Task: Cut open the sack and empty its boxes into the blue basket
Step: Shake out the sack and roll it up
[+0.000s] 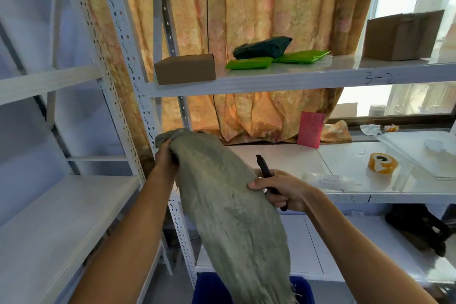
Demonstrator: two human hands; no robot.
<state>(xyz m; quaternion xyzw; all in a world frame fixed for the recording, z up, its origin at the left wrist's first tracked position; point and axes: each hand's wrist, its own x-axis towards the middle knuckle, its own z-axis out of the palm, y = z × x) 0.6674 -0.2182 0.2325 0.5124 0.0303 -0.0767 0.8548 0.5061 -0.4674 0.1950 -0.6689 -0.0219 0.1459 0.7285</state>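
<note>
A grey-green woven sack (229,212) hangs lifted in front of me, its frayed lower end dangling over the blue basket (209,290) at the bottom edge. My left hand (166,158) grips the bunched upper corner of the sack. My right hand (281,189) holds a black utility knife (265,171) with its tip pointing up, while the thumb presses on the sack's right side. No boxes from the sack are visible; the basket's inside is hidden by the sack.
White metal shelving stands ahead and to the left. The upper shelf holds a cardboard box (185,69), green and dark parcels (249,63) and a larger box (402,36). The middle shelf carries a tape roll (382,163) and a pink packet (311,128).
</note>
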